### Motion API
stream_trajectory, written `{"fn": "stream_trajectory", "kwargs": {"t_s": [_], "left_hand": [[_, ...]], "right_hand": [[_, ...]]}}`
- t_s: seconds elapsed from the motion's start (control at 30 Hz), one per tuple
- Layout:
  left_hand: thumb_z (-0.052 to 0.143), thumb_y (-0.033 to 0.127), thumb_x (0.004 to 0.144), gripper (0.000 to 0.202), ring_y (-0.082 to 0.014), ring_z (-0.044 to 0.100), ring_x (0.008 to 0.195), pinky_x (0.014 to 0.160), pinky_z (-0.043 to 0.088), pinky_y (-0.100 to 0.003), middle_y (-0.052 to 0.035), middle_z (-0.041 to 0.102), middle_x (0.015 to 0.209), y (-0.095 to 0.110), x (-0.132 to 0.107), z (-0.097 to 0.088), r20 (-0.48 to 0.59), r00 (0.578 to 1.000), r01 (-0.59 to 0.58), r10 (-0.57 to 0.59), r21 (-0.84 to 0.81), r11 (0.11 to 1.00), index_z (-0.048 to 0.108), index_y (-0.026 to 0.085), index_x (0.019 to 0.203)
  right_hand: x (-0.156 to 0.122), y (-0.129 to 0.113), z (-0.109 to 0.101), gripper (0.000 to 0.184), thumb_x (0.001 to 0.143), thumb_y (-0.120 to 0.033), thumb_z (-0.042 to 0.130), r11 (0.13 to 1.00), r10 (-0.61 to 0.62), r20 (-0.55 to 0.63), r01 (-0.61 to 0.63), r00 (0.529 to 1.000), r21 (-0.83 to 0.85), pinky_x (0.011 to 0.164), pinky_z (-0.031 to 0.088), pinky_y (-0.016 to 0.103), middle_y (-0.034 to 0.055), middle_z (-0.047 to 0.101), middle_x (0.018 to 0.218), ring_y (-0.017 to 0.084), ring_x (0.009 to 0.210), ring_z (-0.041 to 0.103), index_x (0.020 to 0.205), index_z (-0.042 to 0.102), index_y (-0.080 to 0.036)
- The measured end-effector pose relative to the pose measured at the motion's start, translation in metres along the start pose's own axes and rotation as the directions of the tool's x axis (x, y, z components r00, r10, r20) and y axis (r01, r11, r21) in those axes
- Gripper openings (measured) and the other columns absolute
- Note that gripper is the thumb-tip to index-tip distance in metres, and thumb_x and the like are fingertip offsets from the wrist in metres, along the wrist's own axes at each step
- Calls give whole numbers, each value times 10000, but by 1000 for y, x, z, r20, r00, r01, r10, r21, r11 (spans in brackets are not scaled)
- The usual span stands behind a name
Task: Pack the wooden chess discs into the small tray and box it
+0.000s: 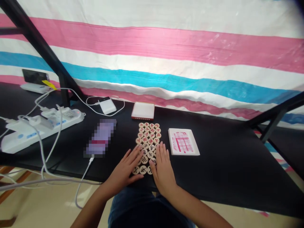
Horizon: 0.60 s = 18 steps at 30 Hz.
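Note:
Several round wooden chess pieces (148,136) with red and black characters lie in a tight block on the black table (225,158). My left hand (125,172) lies flat against the block's near left side, fingers stretched out and touching the pieces. My right hand (163,171) rests flat on the near right side, fingers spread, covering a few pieces. Neither hand grips anything.
A folded white board with red lines (183,141) lies right of the pieces, a red-and-white box (143,111) behind them. A phone (101,138) on a cable lies to the left, with power strips (40,125), a white power bank (107,105) and tangled cables. A striped tarp hangs behind.

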<state>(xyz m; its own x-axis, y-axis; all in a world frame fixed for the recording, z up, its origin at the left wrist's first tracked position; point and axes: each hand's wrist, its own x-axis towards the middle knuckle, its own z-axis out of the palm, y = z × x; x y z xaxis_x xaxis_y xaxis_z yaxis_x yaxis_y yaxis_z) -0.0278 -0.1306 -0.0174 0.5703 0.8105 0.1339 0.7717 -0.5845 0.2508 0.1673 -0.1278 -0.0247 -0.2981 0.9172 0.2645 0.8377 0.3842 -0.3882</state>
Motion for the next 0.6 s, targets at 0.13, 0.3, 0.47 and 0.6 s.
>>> {"fn": "stream_trajectory", "kwargs": {"t_s": [0.13,0.3,0.47,0.6], "left_hand": [[459,525,822,816,-259,153,1350,1067,224,-466,-125,179,1468,-1,0,3,-21,1000,0,0,19,1000,18,191,1421],[426,528,837,771,-253,144,1353,1075,198,-465,-104,176,1472,1,-1,1,-6,1000,-9,9,44,999,39,204,1421],[388,535,851,749,-247,139,1355,1080,164,-476,-85,202,1465,2,1,-2,7,999,-52,52,79,995,36,196,1419],[399,536,847,771,-242,144,1354,1085,157,-464,-91,218,1460,2,1,-2,-10,999,-42,43,87,995,21,184,1418]], "right_hand": [[-1,0,-3,597,905,-331,344,1000,7,1,-7,1000,17,1054,264,501,180,154,1461,261,1355,85,1404,160,-60],[-2,0,-12,542,913,-310,325,996,-85,69,84,994,26,1063,242,499,91,123,1483,242,1359,75,1414,172,-172],[4,-4,-15,516,922,-300,296,992,-127,99,127,987,4,1080,191,507,59,201,1466,222,1360,98,1409,188,-170],[11,-9,-12,495,921,-293,299,986,-166,87,166,982,11,1088,176,501,40,265,1446,210,1357,129,1396,235,-169]]}}
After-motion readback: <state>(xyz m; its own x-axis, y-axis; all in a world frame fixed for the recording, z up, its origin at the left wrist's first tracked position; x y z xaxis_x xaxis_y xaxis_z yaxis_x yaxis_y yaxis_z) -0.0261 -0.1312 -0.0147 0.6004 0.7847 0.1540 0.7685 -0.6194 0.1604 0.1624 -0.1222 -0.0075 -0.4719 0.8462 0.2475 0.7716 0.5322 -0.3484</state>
